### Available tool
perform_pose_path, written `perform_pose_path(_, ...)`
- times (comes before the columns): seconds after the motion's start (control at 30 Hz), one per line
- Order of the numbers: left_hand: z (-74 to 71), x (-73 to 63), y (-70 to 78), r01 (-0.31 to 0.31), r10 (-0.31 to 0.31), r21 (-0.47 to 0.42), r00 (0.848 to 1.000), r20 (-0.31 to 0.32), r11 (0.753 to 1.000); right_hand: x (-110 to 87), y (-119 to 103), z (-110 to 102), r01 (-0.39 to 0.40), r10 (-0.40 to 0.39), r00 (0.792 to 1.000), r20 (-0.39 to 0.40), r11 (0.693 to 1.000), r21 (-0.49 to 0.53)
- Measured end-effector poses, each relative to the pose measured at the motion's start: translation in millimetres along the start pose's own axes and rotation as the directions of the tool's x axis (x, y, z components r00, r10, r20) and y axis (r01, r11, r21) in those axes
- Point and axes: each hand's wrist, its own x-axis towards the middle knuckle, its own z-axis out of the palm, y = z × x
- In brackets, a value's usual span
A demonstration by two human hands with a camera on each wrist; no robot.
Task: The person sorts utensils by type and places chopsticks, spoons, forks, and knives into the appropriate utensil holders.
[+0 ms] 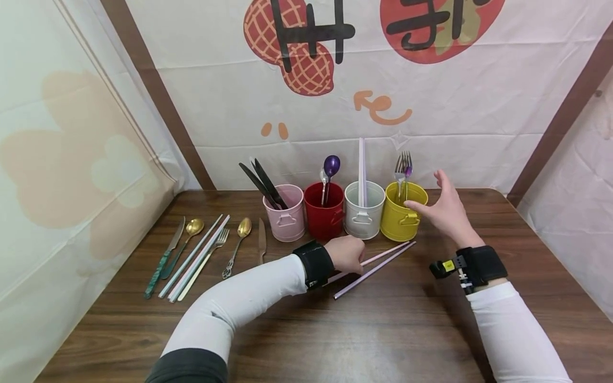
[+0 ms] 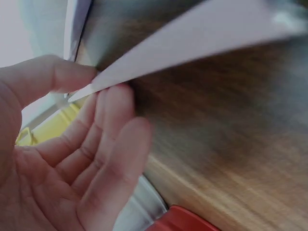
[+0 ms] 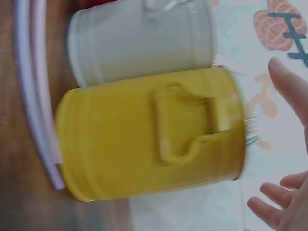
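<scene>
Low over the table, my left hand [image 1: 346, 254] pinches a pale pink chopstick [image 1: 384, 254] between thumb and fingers; the left wrist view shows this chopstick [image 2: 192, 43] close up. A lilac chopstick [image 1: 373, 271] lies alongside it on the wood. My right hand [image 1: 449, 211] is spread beside the rim of a yellow bucket [image 1: 401, 227], thumb near the rim, holding nothing. Forks [image 1: 404, 162] stand in that bucket. Left of it, a white bucket [image 1: 362, 226] carries upright chopsticks [image 1: 362, 167]. In the right wrist view the yellow bucket [image 3: 125, 144] fills the middle.
A red bucket [image 1: 323, 221] holds spoons [image 1: 331, 166], and a pink bucket [image 1: 289, 226] holds black-handled cutlery [image 1: 262, 181]. At the left lie a green-handled knife [image 1: 164, 260], gold spoons [image 1: 243, 227], chopsticks [image 1: 196, 260], a fork [image 1: 221, 238] and another knife [image 1: 262, 242]. A printed cloth [image 1: 206, 106] hangs behind.
</scene>
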Motion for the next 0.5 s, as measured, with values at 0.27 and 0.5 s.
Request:
perform_pose_path(0.27,-1.5,-6.9,-6.9,0.021,-0.021,-0.008,1.0,0.015,1.0,11.8,-20.8,-4.5,0.098,-0.097,0.995,0.023,0.994,-0.048)
perform_pose_path(0.5,-12.5,-27.5,-19.6,-0.029,0.027,-0.059,0.999,-0.036,0.998,19.9,-25.6,8.6,0.191,-0.187,0.98,0.073,0.98,-0.05)
